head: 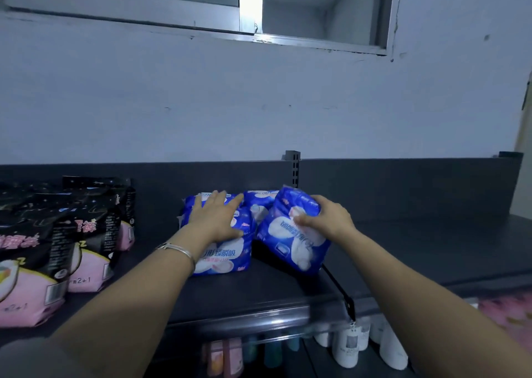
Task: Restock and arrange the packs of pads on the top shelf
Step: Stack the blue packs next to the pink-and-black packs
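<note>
A: Listing the top shelf (431, 242), taking the slotted post (293, 170) at its back as the marker.

B: Blue packs?

A: Three seen. Rear pack (259, 202): just left of the post's foot, close to the back panel. Left pack (224, 256): forward and left of the post, standing on the shelf. Right pack (296, 242): straight in front of the post, tilted, print upside down, its lower edge touching or just above the shelf; I cannot tell which.

B: Hands?

A: Left hand (217, 219): left of the post, laid flat on top of the left pack, fingers (234, 202) straight and spread, grasping nothing. Bracelet (178, 249) on that wrist. Right hand (325, 219): forward and slightly right of the post, fingers curled over the right pack's upper end, thumb on its face, grasping it.

B: Other stock?

A: Black packs (57, 248) with pink bases: far left of the post, in a row, well apart from the blue ones. White bottles (348, 349): below the post, on a lower level. Window (172, 3): high above the post, in the wall.
</note>
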Demonstrator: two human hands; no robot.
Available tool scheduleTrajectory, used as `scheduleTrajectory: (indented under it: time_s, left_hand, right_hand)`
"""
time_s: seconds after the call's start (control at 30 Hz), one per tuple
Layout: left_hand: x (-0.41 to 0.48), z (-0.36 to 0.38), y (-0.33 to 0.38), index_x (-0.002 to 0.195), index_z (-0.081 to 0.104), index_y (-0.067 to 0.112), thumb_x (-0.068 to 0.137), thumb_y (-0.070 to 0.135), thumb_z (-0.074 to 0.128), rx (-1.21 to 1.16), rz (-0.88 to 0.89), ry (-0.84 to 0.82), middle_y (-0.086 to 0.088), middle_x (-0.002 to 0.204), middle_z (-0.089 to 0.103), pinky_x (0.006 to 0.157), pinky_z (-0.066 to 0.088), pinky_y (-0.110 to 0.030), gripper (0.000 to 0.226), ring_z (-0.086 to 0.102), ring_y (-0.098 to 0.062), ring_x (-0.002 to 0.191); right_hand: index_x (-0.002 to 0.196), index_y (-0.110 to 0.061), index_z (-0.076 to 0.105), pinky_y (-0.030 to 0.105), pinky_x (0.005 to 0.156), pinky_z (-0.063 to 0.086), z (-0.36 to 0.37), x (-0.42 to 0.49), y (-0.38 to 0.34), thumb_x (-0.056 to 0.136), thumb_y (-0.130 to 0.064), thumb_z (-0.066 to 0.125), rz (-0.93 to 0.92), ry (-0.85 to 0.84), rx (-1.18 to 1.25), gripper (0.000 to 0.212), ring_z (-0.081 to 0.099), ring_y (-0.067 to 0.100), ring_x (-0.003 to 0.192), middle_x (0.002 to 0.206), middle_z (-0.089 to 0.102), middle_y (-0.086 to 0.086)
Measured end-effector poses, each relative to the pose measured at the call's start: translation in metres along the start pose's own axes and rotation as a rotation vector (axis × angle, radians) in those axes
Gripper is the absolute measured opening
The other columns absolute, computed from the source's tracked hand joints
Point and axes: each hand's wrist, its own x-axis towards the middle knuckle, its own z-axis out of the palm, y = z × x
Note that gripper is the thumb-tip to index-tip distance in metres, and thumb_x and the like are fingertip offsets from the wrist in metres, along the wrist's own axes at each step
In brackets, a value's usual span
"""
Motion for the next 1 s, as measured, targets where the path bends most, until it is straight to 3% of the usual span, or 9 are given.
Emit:
scheduleTrajectory:
  time_s: [0.13, 0.23, 0.37, 0.43, 0.57, 0.67, 0.73, 0.83, 1.0]
  left_hand:
    - [0.003, -0.021, 0.039, 0.152, 0.006, 0.013, 0.09, 0.048, 0.054, -0.46, 0.071, 0.068, -0.014, 0.157, 0.011, 0.117, 0.013, -0.034, 0.086, 0.008, -0.025, 0.146]
    - [0.001, -0.028, 0.066, 0.152, 0.001, 0.01, 0.09, 0.039, 0.06, -0.792, 0.087, 0.018, -0.006, 0.155, 0.023, 0.109, 0.024, -0.027, 0.09, 0.024, -0.021, 0.142]
    - [0.003, -0.03, 0.088, 0.149, 0.013, 0.028, 0.088, 0.03, 0.065, -1.265, 0.129, -0.083, 0.008, 0.144, 0.042, 0.077, 0.048, -0.02, 0.08, 0.051, -0.01, 0.115]
    - [0.004, -0.031, 0.096, 0.148, 0.01, 0.036, 0.087, 0.031, 0.065, -1.365, 0.094, -0.089, 0.013, 0.14, 0.041, 0.062, 0.043, -0.022, 0.083, 0.049, -0.01, 0.107]
    - [0.014, -0.031, 0.097, 0.146, 0.02, 0.038, 0.068, 0.037, 0.08, -1.368, 0.094, -0.028, 0.007, 0.139, 0.046, 0.084, 0.054, -0.037, 0.099, 0.056, -0.015, 0.113]
    - [0.018, -0.036, 0.09, 0.137, 0.032, 0.038, 0.042, 0.052, 0.078, -1.193, 0.064, 0.007, 0.001, 0.131, 0.051, 0.095, 0.05, -0.043, 0.106, 0.058, -0.02, 0.111]
    - [0.023, -0.039, 0.086, 0.133, 0.035, 0.041, 0.036, 0.059, 0.072, -0.98, 0.028, 0.029, -0.003, 0.128, 0.049, 0.098, 0.046, -0.042, 0.105, 0.055, -0.024, 0.112]
    - [0.028, -0.037, 0.087, 0.138, 0.032, 0.041, 0.051, 0.057, 0.074, -0.619, 0.05, -0.015, -0.011, 0.129, 0.043, 0.103, 0.04, -0.044, 0.098, 0.045, -0.034, 0.12]
    - [0.032, -0.012, 0.104, 0.145, 0.03, 0.035, 0.071, 0.04, 0.078, -0.399, 0.202, -0.118, -0.011, 0.137, 0.041, 0.104, 0.036, -0.033, 0.089, 0.042, -0.029, 0.126]
  right_hand:
    - [0.12, -0.024, 0.055, 0.041, 0.089, 0.052, -0.016, -0.001, 0.01, 0.071, -0.049, 0.077, 0.112, 0.095, 0.57, 0.059, 0.061, 0.024, 0.104, 0.116, 0.064, 0.001]
    - [0.112, -0.017, 0.055, 0.04, 0.063, 0.057, -0.023, -0.005, 0.01, 0.079, -0.04, 0.075, 0.185, 0.022, 0.976, 0.045, 0.067, 0.026, 0.086, 0.109, 0.067, 0.008]
    - [0.121, -0.015, 0.055, 0.05, 0.068, 0.057, -0.025, -0.007, 0.01, 0.086, -0.046, 0.065, 0.19, -0.103, 1.2, 0.048, 0.069, 0.032, 0.092, 0.11, 0.069, 0.011]
    - [0.122, -0.019, 0.056, 0.05, 0.069, 0.057, -0.026, -0.008, 0.012, 0.089, -0.053, 0.057, 0.21, -0.158, 1.232, 0.047, 0.069, 0.031, 0.094, 0.111, 0.07, 0.009]
    - [0.113, -0.027, 0.057, 0.036, 0.058, 0.052, -0.028, -0.015, 0.02, 0.088, -0.063, 0.049, 0.314, -0.246, 1.089, 0.044, 0.066, 0.024, 0.081, 0.106, 0.07, 0.003]
    - [0.115, -0.024, 0.053, 0.048, 0.08, 0.047, -0.03, -0.015, 0.029, 0.09, -0.05, 0.057, 0.333, -0.249, 0.934, 0.036, 0.062, 0.024, 0.09, 0.103, 0.063, 0.003]
    - [0.132, -0.024, 0.04, 0.045, 0.083, 0.046, -0.028, -0.011, 0.034, 0.089, -0.036, 0.063, 0.267, -0.167, 0.844, 0.051, 0.061, 0.024, 0.092, 0.108, 0.059, 0.003]
    - [0.149, -0.037, 0.012, 0.037, 0.086, 0.045, -0.025, -0.006, 0.039, 0.083, -0.019, 0.07, 0.05, -0.034, 0.595, 0.09, 0.054, 0.028, 0.107, 0.136, 0.039, 0.01]
    - [0.146, -0.05, 0.01, 0.045, 0.106, 0.036, -0.012, -0.006, 0.048, 0.077, -0.024, 0.07, -0.169, -0.11, -0.084, 0.096, 0.025, 0.034, 0.134, 0.154, 0.011, -0.002]
